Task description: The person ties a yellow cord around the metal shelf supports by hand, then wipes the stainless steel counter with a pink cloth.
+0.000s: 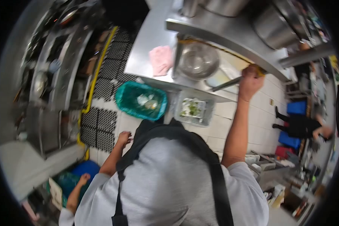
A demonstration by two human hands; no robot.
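Observation:
My right hand [250, 82] is raised at the right end of the metal shelf, its fingers closed on a yellow sponge or cloth [259, 71], mostly hidden by the hand. Loosely curled beside my body, my left hand [124, 139] holds nothing I can see, with a gap between thumb and fingers. Under the shelf, a steel bowl [199, 61] sits on the counter. A pink cloth [161, 60] lies to its left on the steel countertop [145, 45]. Below the counter edge are a bin with a green liner [120, 98] and a grey tub [211, 113] with a crate of green leaves.
Large steel pots [277, 28] stand on the metal shelf [229, 32]. Black rubber mats [101, 128] and a yellow pipe [96, 77] run along the left. Another person's hand [85, 178] shows at lower left. A person in black [303, 126] stands at far right by blue containers [290, 139].

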